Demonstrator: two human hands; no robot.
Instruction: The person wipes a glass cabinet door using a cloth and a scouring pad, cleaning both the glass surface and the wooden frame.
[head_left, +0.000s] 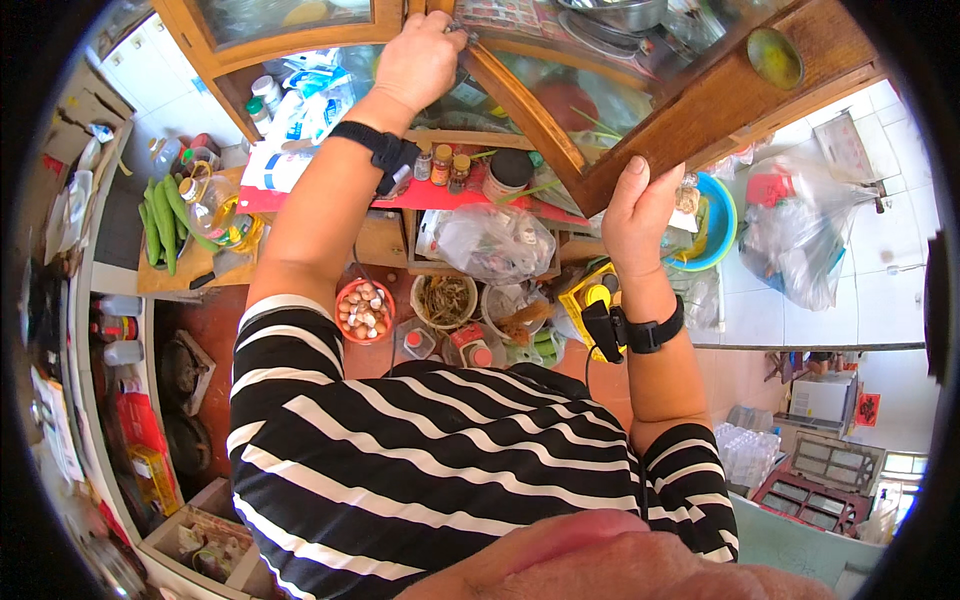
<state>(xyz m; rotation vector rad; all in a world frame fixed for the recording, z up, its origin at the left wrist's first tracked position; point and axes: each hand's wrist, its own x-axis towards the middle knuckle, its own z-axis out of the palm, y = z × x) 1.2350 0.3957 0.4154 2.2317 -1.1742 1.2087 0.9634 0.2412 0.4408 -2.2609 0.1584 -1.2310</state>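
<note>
A wooden cabinet with glass doors stands before me. My left hand (421, 61) is raised to the middle of the cabinet front, its fingers closed at the upper edge of a wood-framed door; what they grip is hard to make out. My right hand (641, 217) grips the lower corner of the swung-out wooden cabinet door (675, 112), thumb on its face. Behind the glass are a metal bowl (622, 13) and plastic-wrapped items. Below, small spice jars (441, 165) and a black-lidded jar (510, 174) stand on a red-covered shelf.
Green gourds (161, 221) and an oil bottle (214, 202) are on a wooden board at left. A stuffed plastic bag (495, 241) sits in an open drawer. Below stand a red basket of eggs (364, 311) and several containers. A blue basin (712, 221) and a hanging plastic bag (802, 232) are at right.
</note>
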